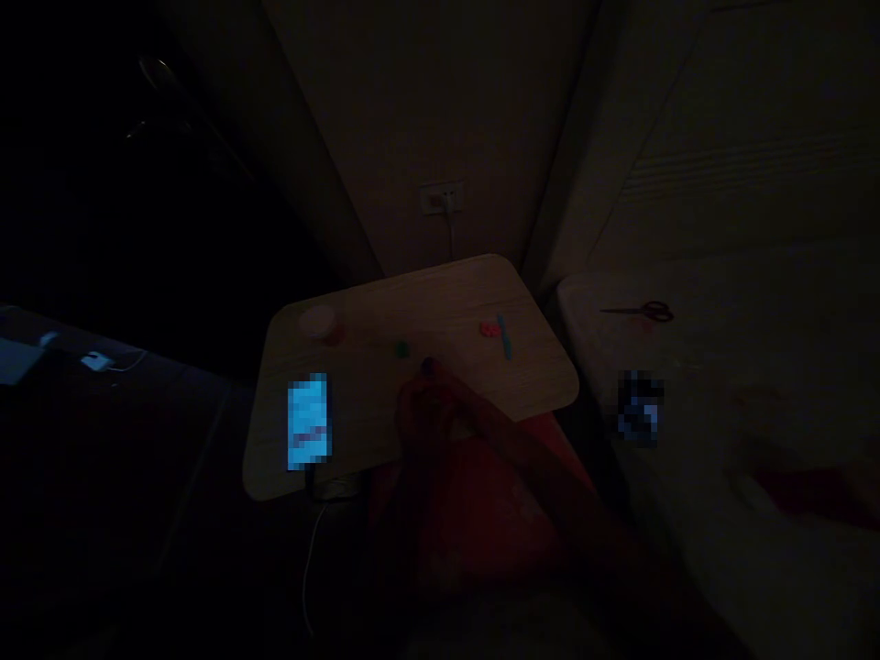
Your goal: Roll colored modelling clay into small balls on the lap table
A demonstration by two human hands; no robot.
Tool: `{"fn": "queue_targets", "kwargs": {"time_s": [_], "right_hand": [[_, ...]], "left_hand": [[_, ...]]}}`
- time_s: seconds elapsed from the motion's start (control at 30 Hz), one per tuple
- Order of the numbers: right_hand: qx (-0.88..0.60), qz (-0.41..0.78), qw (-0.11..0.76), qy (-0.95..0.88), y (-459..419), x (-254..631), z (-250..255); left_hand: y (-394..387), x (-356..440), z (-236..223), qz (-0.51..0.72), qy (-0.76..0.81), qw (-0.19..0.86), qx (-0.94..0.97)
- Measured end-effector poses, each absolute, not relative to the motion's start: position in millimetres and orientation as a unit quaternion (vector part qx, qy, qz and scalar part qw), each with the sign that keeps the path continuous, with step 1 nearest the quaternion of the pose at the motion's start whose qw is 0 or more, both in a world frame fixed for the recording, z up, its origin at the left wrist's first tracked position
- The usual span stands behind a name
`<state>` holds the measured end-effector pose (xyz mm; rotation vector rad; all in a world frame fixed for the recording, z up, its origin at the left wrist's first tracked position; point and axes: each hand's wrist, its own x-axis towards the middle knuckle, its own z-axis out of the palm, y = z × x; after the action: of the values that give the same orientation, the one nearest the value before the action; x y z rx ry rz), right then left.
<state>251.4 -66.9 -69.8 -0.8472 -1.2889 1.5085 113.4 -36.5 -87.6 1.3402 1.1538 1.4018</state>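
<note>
The room is very dark. My right hand (pixel 424 408) lies on the near edge of a small wooden table (pixel 481 385), its forearm coming in from the lower right. The fingers look curled, but the dim light hides whether they hold anything. A small dark thing (pixel 427 367) sits at the fingertips. Just beyond it is a small green piece (pixel 401 348). Farther right lie a small red piece (pixel 489 328) and a thin teal tool (pixel 505 337). My left hand is out of sight.
A lit phone (pixel 309 422) lies at the table's near left with a cable hanging below it. A pale pink-lidded pot (pixel 320 323) stands at the far left. Scissors (pixel 646 312) rest on the white surface at right. A wall socket (pixel 440 197) is behind. Red cloth (pixel 481 513) is below.
</note>
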Motion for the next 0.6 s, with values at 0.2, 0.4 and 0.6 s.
{"fn": "queue_targets", "kwargs": {"time_s": [0.2, 0.4, 0.6], "right_hand": [[-0.321, 0.564, 0.537, -0.539, -63.9, 246.6, -76.3], [-0.328, 0.561, 0.537, -0.537, -61.1, 245.9, -78.5], [-0.36, 0.571, 0.583, -0.453, -57.6, 247.3, -79.8]], "left_hand": [[-41.4, 114.1, -79.7, 0.562, 0.449, 0.401, 0.567], [-38.8, 114.3, -81.2, 0.594, 0.433, 0.345, 0.584], [-31.5, 112.9, -71.0, 0.609, 0.458, 0.377, 0.527]]}}
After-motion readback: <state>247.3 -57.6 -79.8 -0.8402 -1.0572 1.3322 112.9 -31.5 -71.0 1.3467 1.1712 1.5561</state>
